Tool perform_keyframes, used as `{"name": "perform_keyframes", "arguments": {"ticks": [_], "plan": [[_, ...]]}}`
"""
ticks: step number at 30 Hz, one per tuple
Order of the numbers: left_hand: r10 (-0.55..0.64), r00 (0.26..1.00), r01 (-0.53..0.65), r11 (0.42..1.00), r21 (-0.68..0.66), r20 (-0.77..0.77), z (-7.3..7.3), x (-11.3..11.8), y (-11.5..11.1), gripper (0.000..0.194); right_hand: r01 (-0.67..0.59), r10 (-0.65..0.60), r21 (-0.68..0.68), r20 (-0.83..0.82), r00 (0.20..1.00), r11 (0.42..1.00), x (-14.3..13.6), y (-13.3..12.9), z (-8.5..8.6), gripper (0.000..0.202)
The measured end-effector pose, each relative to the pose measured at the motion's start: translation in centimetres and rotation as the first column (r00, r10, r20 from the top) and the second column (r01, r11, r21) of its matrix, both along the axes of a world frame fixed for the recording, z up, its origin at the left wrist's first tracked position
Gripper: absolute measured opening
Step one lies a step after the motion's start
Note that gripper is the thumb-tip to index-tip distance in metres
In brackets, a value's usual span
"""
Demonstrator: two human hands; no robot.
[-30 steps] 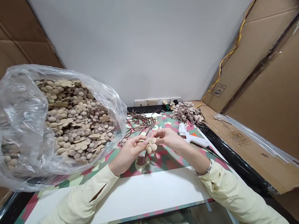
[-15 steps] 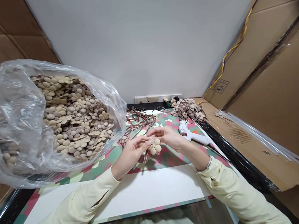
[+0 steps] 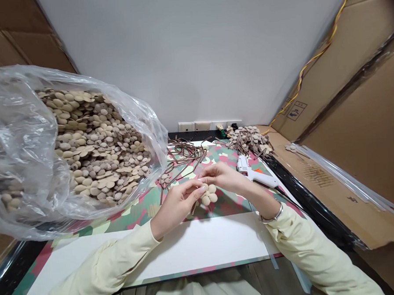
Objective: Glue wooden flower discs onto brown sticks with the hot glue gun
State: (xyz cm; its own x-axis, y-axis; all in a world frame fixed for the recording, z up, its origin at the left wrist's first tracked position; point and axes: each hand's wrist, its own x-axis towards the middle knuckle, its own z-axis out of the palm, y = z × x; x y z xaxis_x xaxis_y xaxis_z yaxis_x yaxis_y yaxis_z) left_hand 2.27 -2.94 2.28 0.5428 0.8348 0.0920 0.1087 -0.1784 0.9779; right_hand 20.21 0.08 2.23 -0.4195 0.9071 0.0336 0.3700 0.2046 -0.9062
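Observation:
Above the camouflage-patterned mat [image 3: 225, 207], my left hand [image 3: 178, 205] pinches a beige flower piece [image 3: 209, 195] between thumb and fingers. A brown ribbon strip [image 3: 193, 208] hangs below the flower. My right hand [image 3: 223, 177] meets the left at the flower's upper edge, its fingertips pressed together; what they pinch is too small to make out. Just right of my right hand, a white glue gun [image 3: 259, 176] lies on the mat. Another flower piece [image 3: 165, 180] rests behind my left hand, beside a tangle of brown ribbons [image 3: 185, 151].
A large clear plastic bag [image 3: 21, 130] full of flower pieces stands at the left. Flowers with ribbons [image 3: 249, 140] are piled at the back right. A white sheet [image 3: 202, 239] lies in front. Clear sticks [image 3: 347, 177] rest on cardboard [image 3: 379, 230] at the right.
Both hands have shifted slightly right with the flower, and their fingertips are closer together. The view has tilted a little.

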Motion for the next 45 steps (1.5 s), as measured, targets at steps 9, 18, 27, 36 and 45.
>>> {"name": "perform_keyframes", "arguments": {"ticks": [9,18,27,36,45], "plan": [[0.002,0.999,-0.001,1.0,0.031,-0.045,-0.1,-0.2,-0.1,0.022,0.066,-0.073,-0.081,-0.087,0.994,0.995,0.2,0.0,0.0,0.018],[-0.064,0.997,0.069,0.986,-0.152,0.037,-0.5,-0.1,-0.3,0.02,0.108,-0.109,-0.018,-0.086,0.99,0.994,0.5,-0.4,1.4,0.017],[-0.074,0.997,0.074,0.988,-0.134,0.01,-0.3,-0.2,-0.5,0.021,0.099,-0.097,0.029,-0.08,0.992,0.995,0.7,-0.5,1.4,0.012],[-0.082,0.997,0.083,0.994,-0.073,0.017,-0.1,0.1,-0.8,0.02,0.028,-0.025,0.045,-0.051,0.998,0.999,1.1,-0.4,1.5,0.018],[-0.059,0.998,0.059,0.998,0.0,-0.01,-0.4,-0.1,-0.8,0.019,0.031,-0.053,-0.172,-0.125,0.991,0.985,1.9,-0.5,1.8,0.014]]}}
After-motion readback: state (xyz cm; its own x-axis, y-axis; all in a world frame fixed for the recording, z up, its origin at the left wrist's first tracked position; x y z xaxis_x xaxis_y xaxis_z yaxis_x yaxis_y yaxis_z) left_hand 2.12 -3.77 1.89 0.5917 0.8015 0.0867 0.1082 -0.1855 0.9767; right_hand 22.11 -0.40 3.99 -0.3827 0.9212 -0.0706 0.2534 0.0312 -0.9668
